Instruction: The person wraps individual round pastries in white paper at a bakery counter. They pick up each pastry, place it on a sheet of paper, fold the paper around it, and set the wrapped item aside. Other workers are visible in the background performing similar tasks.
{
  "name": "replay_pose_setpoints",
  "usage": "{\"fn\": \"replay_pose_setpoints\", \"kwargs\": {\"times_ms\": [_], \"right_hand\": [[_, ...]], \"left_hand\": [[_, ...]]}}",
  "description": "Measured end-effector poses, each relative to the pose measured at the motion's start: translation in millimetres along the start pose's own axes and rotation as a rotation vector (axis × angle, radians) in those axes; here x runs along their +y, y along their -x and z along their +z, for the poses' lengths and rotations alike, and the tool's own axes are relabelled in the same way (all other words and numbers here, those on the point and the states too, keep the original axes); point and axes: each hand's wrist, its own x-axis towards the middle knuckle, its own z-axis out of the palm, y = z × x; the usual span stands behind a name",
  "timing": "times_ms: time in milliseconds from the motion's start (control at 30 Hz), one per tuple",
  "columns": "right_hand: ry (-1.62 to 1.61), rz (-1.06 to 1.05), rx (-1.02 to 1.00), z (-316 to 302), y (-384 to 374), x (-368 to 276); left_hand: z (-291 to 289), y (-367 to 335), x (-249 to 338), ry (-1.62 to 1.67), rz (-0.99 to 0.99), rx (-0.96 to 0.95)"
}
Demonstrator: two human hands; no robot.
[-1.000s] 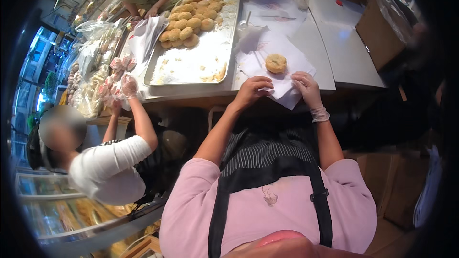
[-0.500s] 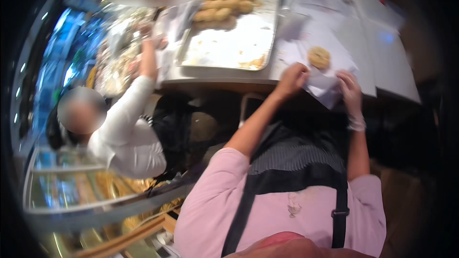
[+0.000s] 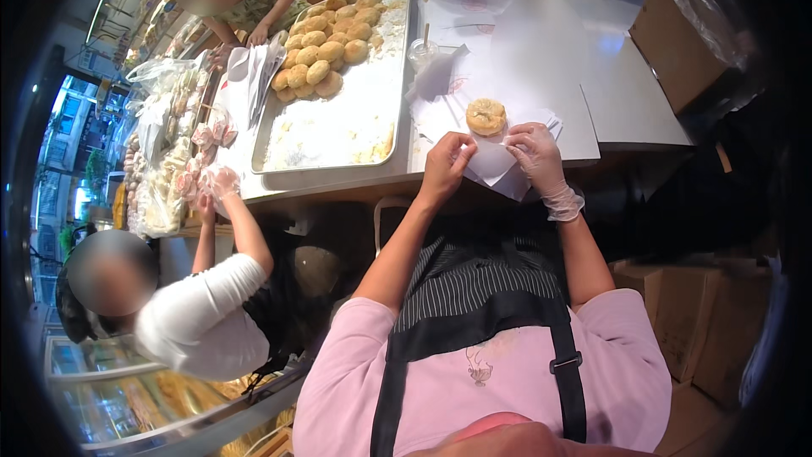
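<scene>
**Both hands pinching wrapping paper below a round bun**

Head view: the bare left hand (image 3: 447,162) is pinching the near edge of the white sheet of wrapping paper (image 3: 499,165), its fingers closed on the paper. The right hand (image 3: 534,155) (wearing a thin clear glove) is gripping the same sheet just beside it, fingers curled onto the paper. The round golden baked bun (image 3: 485,116) is lying on that sheet, just beyond both hands, on the pale counter (image 3: 630,101). To the left, a large metal baking tray (image 3: 338,131) is carrying more buns at its far end. Another person's gloved hand (image 3: 218,182) is reaching toward bagged pastries at the counter's left edge.
</scene>
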Motion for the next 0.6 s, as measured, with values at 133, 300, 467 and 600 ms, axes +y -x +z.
{"fn": "replay_pose_setpoints", "kwargs": {"times_ms": [133, 300, 467, 600], "right_hand": [[-0.009, 0.033, 0.071, 8, -5, 1], [-0.036, 0.163, 0.17, 15, -15, -4], [0.226, -0.004, 0.234, 11, -24, -15], [0.4, -0.229, 0.103, 13, -34, -26]], "left_hand": [[6, -8, 11, -0.093, 0.186, 0.063], [4, -56, -3, -0.093, 0.122, 0.009], [2, -88, -10, -0.209, -0.014, -0.078], [6, -94, -14, -0.151, -0.065, -0.061]]}}
